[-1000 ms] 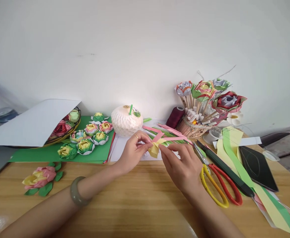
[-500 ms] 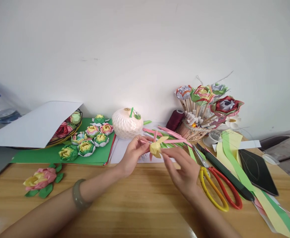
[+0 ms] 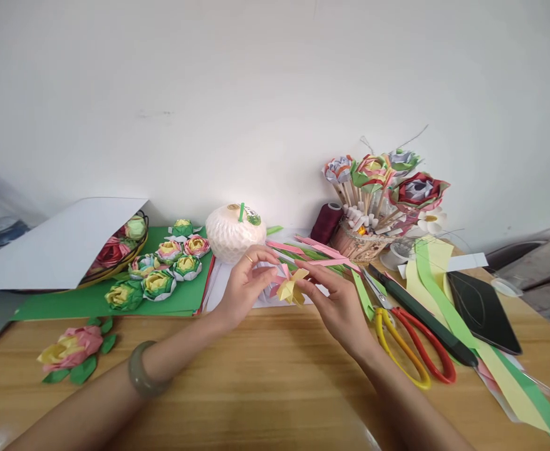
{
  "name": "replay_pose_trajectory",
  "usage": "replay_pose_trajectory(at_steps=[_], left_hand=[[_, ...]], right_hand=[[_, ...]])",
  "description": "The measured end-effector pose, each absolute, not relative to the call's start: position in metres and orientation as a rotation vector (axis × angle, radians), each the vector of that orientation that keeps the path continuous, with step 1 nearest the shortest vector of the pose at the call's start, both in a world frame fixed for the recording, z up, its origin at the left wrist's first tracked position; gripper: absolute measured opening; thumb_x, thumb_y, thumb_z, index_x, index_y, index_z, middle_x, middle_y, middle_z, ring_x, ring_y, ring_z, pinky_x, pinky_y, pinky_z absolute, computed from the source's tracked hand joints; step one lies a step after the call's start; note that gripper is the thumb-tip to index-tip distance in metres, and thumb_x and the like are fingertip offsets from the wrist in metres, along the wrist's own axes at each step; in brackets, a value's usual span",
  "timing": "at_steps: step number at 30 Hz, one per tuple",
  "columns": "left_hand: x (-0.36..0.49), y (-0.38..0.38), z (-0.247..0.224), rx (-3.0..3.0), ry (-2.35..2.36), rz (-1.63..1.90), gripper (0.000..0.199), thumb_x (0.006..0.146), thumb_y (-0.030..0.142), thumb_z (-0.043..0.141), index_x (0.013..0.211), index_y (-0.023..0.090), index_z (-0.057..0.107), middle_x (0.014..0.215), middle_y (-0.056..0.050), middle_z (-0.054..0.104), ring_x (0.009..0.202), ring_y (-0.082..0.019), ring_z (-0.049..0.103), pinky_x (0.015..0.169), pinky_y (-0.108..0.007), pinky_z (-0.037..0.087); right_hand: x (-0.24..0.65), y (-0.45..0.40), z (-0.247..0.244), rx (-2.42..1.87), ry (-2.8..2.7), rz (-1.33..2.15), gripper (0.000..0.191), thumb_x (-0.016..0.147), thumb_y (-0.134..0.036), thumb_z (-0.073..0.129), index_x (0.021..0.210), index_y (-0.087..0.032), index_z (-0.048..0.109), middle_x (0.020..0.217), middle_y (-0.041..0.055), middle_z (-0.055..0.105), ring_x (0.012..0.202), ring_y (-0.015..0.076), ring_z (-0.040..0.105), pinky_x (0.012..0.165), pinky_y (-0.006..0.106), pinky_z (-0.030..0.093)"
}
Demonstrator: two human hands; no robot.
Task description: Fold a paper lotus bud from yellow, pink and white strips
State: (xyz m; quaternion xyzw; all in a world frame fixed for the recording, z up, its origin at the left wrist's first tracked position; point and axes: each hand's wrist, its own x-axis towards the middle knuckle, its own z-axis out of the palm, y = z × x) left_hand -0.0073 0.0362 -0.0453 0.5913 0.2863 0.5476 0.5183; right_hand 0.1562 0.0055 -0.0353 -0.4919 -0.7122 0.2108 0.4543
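Now a yellow paper flower [image 3: 290, 289] sits raised between both hands, over the near edge of some white paper [image 3: 218, 285] on the wooden tabletop [image 3: 260, 382]; take that flower as the centre of the clock. At three to four o'clock, the right hand [image 3: 338, 307] pinches one of its petals between thumb and forefinger. At nine o'clock, the left hand [image 3: 243, 287] curves in with thumb and forefinger close to the pink paper behind the petals, though the overlap there is too muddled to tell whether it actually grips anything. A gold ring [image 3: 249, 258] shows on that hand and a greenish bangle [image 3: 142, 371] on its wrist.

Pink and green strips [image 3: 329, 252] lie spread at one to two o'clock, with a dark red spool [image 3: 326, 223] just beyond. A decorated basket [image 3: 357, 246] of stemmed paper flowers stands at two. Red-and-yellow-handled scissors [image 3: 428, 347] lie towards four, beside a dark-handled tool [image 3: 432, 322]. A whitish, green-strawed fruit [image 3: 233, 237] rests near ten. Well out between eight and nine lies a pink-and-yellow flower [image 3: 75, 347] with green leaves.
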Motion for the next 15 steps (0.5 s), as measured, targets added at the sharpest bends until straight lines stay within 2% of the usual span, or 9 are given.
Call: replay_pose_trajectory(at_steps=[3,6,9,15], left_hand=[[-0.0099,0.0342,-0.0399,1.763,0.723,1.371,0.01,0.077,0.015,0.055,0.086,0.019,0.058,0.091,-0.004,0.058,0.093,-0.017,0.053,0.083,-0.031,0.043],[-0.0107,0.0312,-0.0362,2.014,0.73,1.366,0.017,0.076,0.016,0.058,0.092,0.02,0.058,0.086,-0.004,0.062,0.085,-0.016,0.056,0.078,-0.031,0.044],[-0.0095,0.0296,-0.0361,2.107,0.757,1.377,0.015,0.078,0.016,0.055,0.091,0.02,0.06,0.083,-0.005,0.061,0.078,-0.015,0.057,0.072,-0.029,0.046],[-0.0048,0.028,-0.0423,2.109,0.771,1.468,0.018,0.079,0.014,0.052,0.091,0.021,0.065,0.086,-0.006,0.064,0.081,-0.016,0.06,0.072,-0.03,0.049]], right_hand=[[0.1545,0.0034,-0.0389,-1.237,-1.759,0.372,0.03,0.078,-0.024,0.059,0.108,-0.021,0.057,0.089,0.0034,0.07,0.076,0.0181,0.066,0.068,0.03,0.053],[0.1526,0.0014,-0.0408,-1.24,-1.758,0.188,0.019,0.077,-0.023,0.06,0.097,-0.021,0.059,0.085,0.0028,0.07,0.076,0.0181,0.067,0.066,0.028,0.054],[0.1517,0.0003,-0.0419,-1.186,-1.798,-0.025,0.01,0.08,-0.022,0.057,0.09,-0.022,0.059,0.082,0.0021,0.071,0.071,0.0168,0.067,0.064,0.027,0.054],[0.1528,0.0005,-0.0443,-1.147,-1.831,-0.285,0.017,0.081,-0.016,0.056,0.096,-0.023,0.06,0.086,0.0025,0.072,0.074,0.0166,0.067,0.068,0.027,0.054]])
